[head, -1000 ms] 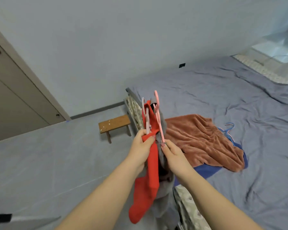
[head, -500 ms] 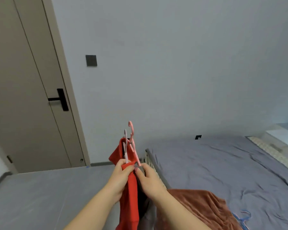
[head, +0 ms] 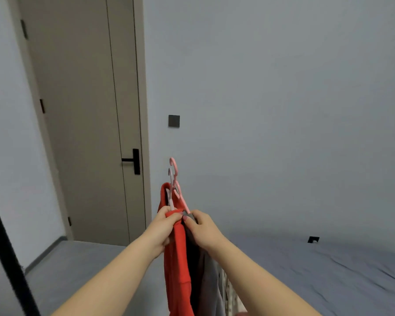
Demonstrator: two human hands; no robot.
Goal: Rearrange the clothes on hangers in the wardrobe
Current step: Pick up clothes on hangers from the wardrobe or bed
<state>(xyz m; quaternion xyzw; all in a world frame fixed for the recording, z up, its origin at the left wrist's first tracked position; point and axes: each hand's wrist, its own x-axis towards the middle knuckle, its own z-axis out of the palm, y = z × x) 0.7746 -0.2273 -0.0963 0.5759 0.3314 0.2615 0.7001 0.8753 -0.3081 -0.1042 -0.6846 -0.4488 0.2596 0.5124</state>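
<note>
Left hand (head: 167, 226) gripped the red garment (head: 177, 258) at its hanger (head: 170, 201), right hand (head: 201, 226) pinched the grey garment (head: 209, 277) alongside, both held high before the wall (head: 283, 110); hooks (head: 173, 164) likely wanted keeping upright and untangled.

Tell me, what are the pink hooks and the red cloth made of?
The pink hangers look like smooth, slightly glossy plastic: thin moulded hooks. The red garment looks like soft matte fabric, hanging in limp folds; its fibre cannot be told.
</note>
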